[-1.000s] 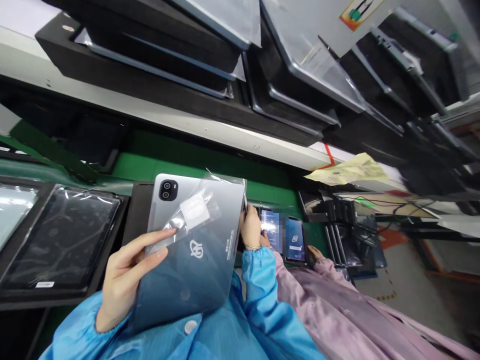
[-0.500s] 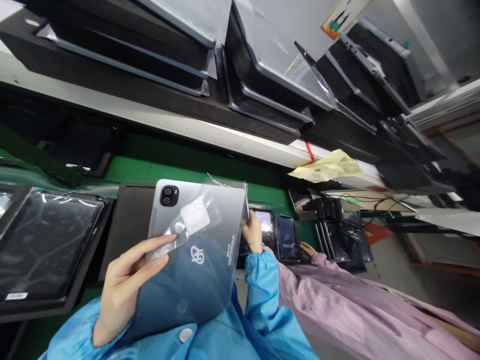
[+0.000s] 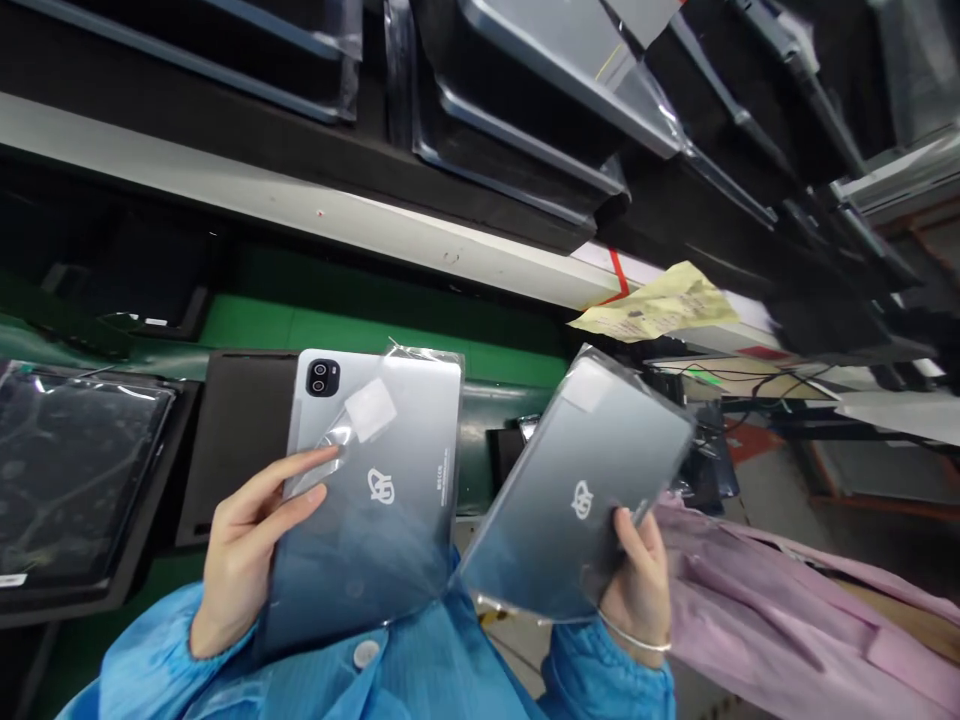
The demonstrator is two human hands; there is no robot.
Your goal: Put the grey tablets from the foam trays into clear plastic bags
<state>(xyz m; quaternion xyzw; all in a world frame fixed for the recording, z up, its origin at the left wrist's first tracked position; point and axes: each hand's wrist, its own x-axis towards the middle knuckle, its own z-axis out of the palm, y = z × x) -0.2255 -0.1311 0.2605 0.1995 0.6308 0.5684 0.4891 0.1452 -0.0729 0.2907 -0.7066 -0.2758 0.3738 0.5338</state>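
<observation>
Tablets in hand: my left hand [image 3: 247, 545] clamps the bagged tablet [image 3: 367, 490] against my chest; my right hand [image 3: 637, 585] grips the second tablet [image 3: 577, 480] beside it. Best kept apart, film unscuffed.

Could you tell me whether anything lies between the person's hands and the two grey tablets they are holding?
Only thin clear wrap. The left hand grips the left tablet through its plastic film, fingers on the back. The right hand holds the right tablet, also wrapped. No other object sits between them.
</observation>
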